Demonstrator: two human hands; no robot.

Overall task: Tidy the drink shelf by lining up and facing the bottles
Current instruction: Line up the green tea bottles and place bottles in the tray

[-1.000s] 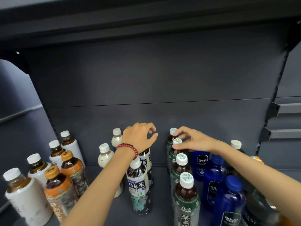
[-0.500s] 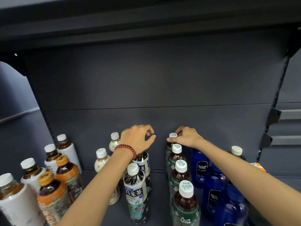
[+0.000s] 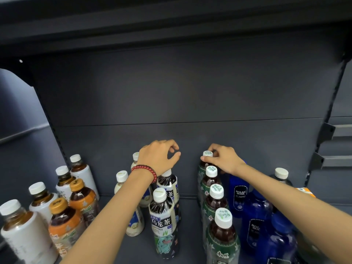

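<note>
Facing up the green-label tea row (image 3: 222,239) looks like the step in hand, working on the rear bottle. Layout, big to small: dark shelf (image 3: 190,206) with bottles in front-to-back files. White-label tea (image 3: 24,239) far left, orange-label tea (image 3: 66,225) beside it, pale milky drinks (image 3: 122,178), then Suntory oolong bottles (image 3: 162,216) in the centre, four green-label teas right of centre, and blue Bolsa Soda bottles (image 3: 255,216) just beside those. The green file reads nearly straight. Both forearms reach in from the bottom edge toward the back panel (image 3: 190,92). Right hand (image 3: 223,159) sits palm-down over the rearmost green-label bottle (image 3: 202,169), which stands upright at the back of the shelf near the panel, and thumb and fingertips pinch its white cap (image 3: 207,153). Left hand (image 3: 158,155), red bead bracelet (image 3: 146,169) at the wrist, hovers above the rear oolong bottle (image 3: 167,183). Its fingers are loosely curled in a C with the thumb apart from them, nothing gripped that I can see, and no contact with the cap below. Can't tell which way the rear green label faces because it's mostly hidden. Next move, my guess: turn that bottle by the cap until the label faces out, then nudge it in line with the three in front. That calls for a little downward pressure so it spins on its base instead of tipping, and care not to knock the rear Bolsa Soda just beside it. The left hand looks staged to do the same on the oolong file.
</note>
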